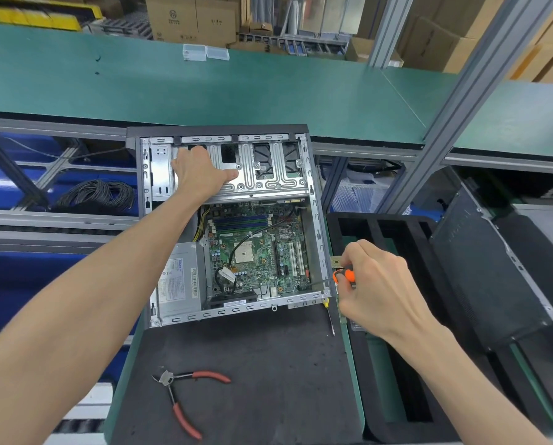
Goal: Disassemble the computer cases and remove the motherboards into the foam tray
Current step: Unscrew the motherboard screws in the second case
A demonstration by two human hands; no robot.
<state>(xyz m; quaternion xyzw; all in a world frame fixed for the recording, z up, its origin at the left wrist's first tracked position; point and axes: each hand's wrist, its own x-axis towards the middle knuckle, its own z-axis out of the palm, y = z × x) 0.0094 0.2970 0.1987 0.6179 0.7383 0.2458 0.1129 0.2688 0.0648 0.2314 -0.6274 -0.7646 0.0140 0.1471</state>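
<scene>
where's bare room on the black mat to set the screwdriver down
The black mat is bare between the computer case front edge and the red-handled cutters, and right of the cutters. It is crowded at the mat's right edge: a yellow-handled screwdriver lies there, beside the foam tray.

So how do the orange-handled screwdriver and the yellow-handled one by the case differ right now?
The orange-handled screwdriver is held in the right hand, its shaft reaching over the case wall toward the motherboard; the yellow-handled screwdriver lies untouched on the dark mat. The orange one runs roughly crosswise, the yellow one points toward the person. The yellow one's handle looks smaller. Both sit at the computer case's near right corner.
</scene>
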